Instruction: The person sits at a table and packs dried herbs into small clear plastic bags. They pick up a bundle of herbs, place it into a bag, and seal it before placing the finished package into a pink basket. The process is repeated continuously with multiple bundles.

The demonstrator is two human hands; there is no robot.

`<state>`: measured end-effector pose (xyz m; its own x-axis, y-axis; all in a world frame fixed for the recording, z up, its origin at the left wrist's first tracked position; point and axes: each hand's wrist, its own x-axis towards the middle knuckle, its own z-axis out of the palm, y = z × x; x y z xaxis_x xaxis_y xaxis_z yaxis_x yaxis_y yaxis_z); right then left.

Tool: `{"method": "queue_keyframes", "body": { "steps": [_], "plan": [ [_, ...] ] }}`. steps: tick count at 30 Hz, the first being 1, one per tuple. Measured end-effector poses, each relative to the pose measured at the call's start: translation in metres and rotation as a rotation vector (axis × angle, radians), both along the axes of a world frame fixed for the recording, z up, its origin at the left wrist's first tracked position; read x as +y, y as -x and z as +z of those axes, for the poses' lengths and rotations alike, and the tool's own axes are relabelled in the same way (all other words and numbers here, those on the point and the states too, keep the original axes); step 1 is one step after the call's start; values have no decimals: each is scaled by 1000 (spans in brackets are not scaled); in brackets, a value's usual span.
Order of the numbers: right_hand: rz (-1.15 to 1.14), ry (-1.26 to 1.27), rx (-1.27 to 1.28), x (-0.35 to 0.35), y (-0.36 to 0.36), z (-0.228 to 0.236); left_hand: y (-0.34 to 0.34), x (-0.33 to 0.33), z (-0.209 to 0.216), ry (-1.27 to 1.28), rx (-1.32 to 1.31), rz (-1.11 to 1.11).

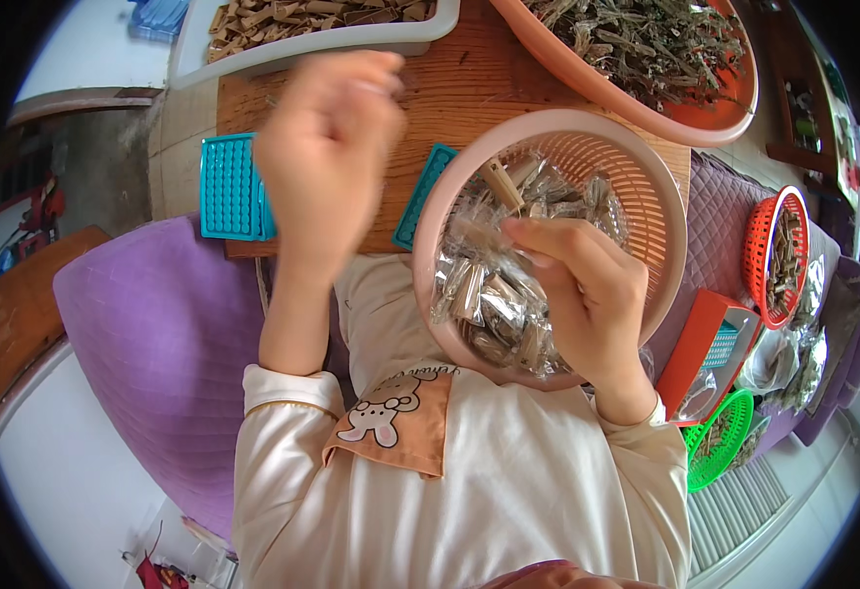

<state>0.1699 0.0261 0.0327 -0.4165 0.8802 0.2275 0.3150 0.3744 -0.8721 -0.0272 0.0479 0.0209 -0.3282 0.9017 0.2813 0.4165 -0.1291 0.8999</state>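
My right hand point(587, 285) is over a pink slotted basket point(670, 236), thumb and fingers pinched on a clear plastic packet point(484, 236). Several clear packets point(494, 304) with brownish, dry-looking pieces inside fill the basket, and one tan flat piece point(501, 187) shows near my fingertips. Raised to the left, above the wooden table point(440, 98), my left hand point(327, 147) is blurred by motion. Its fingers are curled closed near a white tray point(435, 34); whatever they may hold is hidden. A teal ridged tray point(236, 187) lies beside my left wrist, another teal piece point(422, 196) beside the basket.
Tan chips point(312, 15) lie in the white tray. An orange basin point(734, 113) at the back right holds dry, twiggy material point(646, 49). To the right are a red basket point(773, 255), an orange-red box point(704, 358) and a green basket point(719, 442). Purple quilted padding point(170, 363) lies left.
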Motion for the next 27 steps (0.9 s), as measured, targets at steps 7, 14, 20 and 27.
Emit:
{"method": "queue_keyframes", "body": {
  "steps": [7,14,20,27],
  "plan": [
    [-2,467,525,-2,-19,-10,-13,-33,-6,176,-600,-448],
    [75,686,526,-4,-23,1,-41,-37,-1,135,-119,-475],
    [99,961,853,-8,-21,3,-41,-36,-3,107,-53,-510],
    [35,1298,1557,-14,-17,-22,-43,-41,-18,-572,760,-402]
  ]
}}
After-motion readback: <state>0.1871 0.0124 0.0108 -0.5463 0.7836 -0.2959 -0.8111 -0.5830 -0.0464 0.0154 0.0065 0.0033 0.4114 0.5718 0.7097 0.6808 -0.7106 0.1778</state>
